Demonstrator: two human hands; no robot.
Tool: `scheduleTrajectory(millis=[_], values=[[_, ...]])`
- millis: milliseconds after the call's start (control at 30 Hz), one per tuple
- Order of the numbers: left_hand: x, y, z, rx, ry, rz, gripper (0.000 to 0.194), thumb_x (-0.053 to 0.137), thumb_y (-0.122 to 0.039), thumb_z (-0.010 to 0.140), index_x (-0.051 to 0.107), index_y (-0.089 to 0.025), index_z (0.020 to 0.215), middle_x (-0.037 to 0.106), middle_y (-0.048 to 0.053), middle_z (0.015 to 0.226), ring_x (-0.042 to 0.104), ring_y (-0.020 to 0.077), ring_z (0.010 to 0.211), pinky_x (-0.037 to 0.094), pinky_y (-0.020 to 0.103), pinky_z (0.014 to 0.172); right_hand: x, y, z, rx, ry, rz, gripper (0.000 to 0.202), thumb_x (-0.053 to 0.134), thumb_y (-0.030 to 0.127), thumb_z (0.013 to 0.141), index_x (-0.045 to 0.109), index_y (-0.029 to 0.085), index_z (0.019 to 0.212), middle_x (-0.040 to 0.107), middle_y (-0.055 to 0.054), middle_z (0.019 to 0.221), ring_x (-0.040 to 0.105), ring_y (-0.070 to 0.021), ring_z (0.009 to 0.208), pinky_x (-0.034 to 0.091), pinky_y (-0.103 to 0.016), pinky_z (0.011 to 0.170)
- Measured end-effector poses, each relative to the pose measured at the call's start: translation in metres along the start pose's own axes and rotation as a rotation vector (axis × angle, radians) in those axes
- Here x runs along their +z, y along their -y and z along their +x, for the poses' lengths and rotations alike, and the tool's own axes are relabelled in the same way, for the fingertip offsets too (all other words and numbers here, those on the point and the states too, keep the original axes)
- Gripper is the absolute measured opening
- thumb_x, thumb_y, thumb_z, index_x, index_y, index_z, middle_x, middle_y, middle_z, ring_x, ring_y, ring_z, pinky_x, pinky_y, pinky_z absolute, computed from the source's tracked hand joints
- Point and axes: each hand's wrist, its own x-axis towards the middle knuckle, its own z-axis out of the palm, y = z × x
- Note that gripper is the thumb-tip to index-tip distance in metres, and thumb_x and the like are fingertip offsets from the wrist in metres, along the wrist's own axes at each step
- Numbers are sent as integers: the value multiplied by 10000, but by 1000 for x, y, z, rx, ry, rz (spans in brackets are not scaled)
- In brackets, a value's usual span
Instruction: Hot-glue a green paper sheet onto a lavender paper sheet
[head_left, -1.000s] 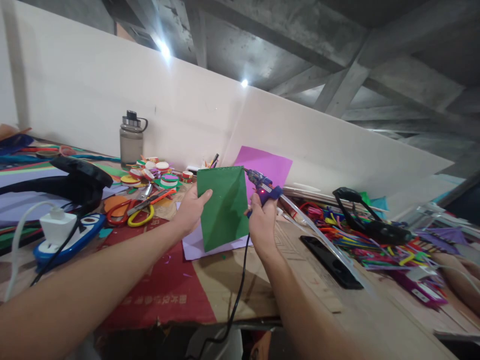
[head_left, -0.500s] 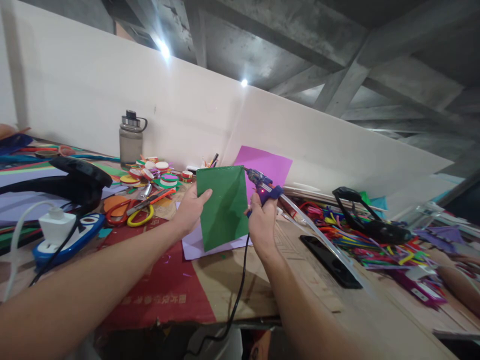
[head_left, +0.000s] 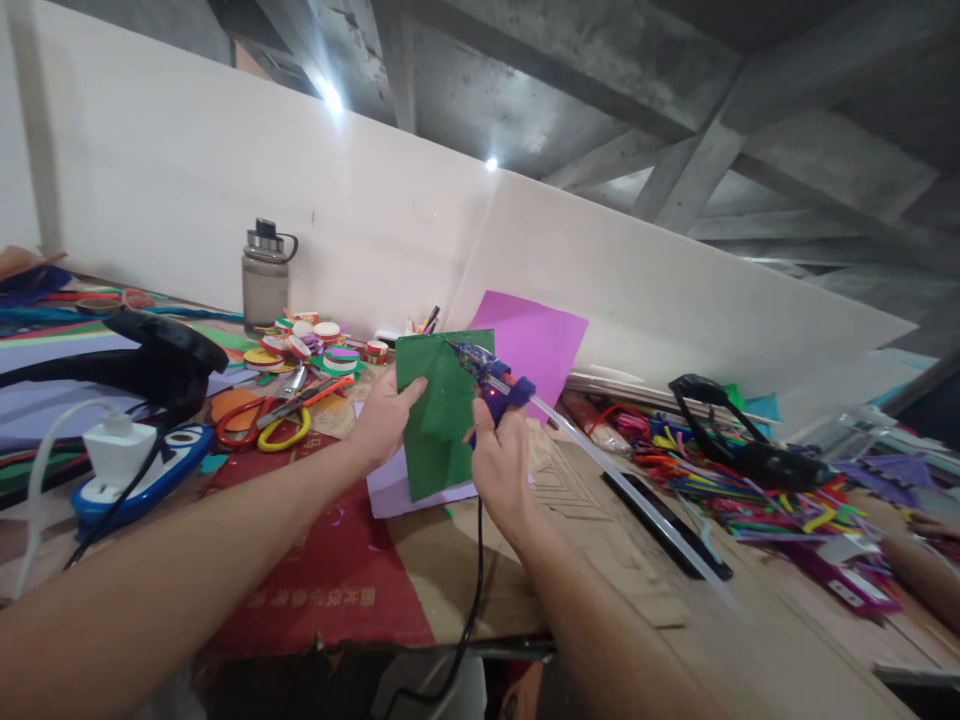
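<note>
My left hand (head_left: 386,420) grips a green sheet (head_left: 435,430) by its left edge, thumb on the near face, holding it upright above the table. In my right hand (head_left: 501,450) is a blue hot glue gun (head_left: 495,385) with a small red light. A long clear glue stick (head_left: 600,455) sticks out of its back, and a black cord hangs below. The nozzle points left, close to the sheet's top edge; whether it touches cannot be made out. Under the sheet lies a pale lilac sheet (head_left: 386,497), and a purple sheet (head_left: 551,345) leans on the wall behind.
Scissors (head_left: 283,432), a utility knife, tape rolls (head_left: 326,333) and a bottle (head_left: 265,280) stand left of centre. A blue power strip (head_left: 135,500) sits nearer. Rightward are a phone (head_left: 667,525), coloured pipe cleaners (head_left: 697,475) and another person's arm (head_left: 922,560).
My right hand has moved the glue gun left, its nozzle going from the sheet's top right corner to about the middle of the top edge. My left hand keeps its grip.
</note>
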Motion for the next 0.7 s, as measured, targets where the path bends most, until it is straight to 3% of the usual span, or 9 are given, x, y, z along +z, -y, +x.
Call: scheduleTrajectory(millis=[200, 400, 700], values=[[1, 0, -1, -2, 4, 10, 352, 741, -281, 701, 608, -189, 1014, 715, 62, 1033, 645, 254, 1019, 516, 444, 894, 1, -3, 5, 109, 10, 103, 284, 444, 461, 897, 538, 206, 981, 578, -14, 736, 528, -186, 574, 454, -362, 618], [-4, 4, 0, -28, 6, 36, 349, 758, -288, 687, 598, -197, 984, 718, 37, 939, 675, 250, 902, 550, 412, 805, 6, 8, -9, 10, 52, 10, 324, 420, 502, 893, 544, 205, 851, 578, -55, 743, 578, -260, 834, 438, -421, 791], [-3, 3, -1, -27, 10, 63, 345, 768, -321, 681, 597, -188, 949, 709, 30, 886, 671, 209, 761, 542, 341, 684, 5, 10, -10, -7, 67, -11, 339, 406, 496, 905, 518, 213, 756, 571, -63, 732, 580, -262, 855, 432, -433, 825]])
